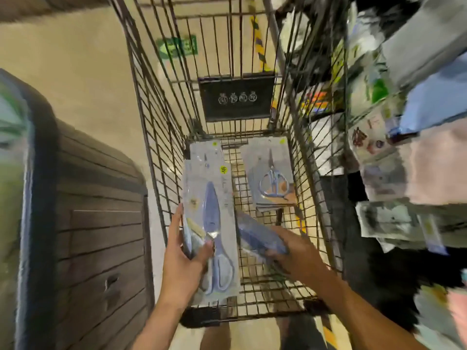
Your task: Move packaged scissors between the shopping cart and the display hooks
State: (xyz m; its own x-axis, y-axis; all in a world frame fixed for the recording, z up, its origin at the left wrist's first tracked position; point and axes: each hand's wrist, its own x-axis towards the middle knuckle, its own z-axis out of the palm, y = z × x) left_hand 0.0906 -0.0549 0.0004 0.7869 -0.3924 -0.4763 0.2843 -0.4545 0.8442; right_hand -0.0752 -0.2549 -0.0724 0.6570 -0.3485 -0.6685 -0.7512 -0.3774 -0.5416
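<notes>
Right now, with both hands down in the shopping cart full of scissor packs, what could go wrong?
1. The left hand grips several scissor packs at once by their edge; the stack could fan out and slip.
2. The right hand holds a blurred blue pack at a tilt, so that grip may be loose.
3. The wire cart floor has open gaps, and a dropped pack's corner could snag there beside the small scissors pile.
</notes>
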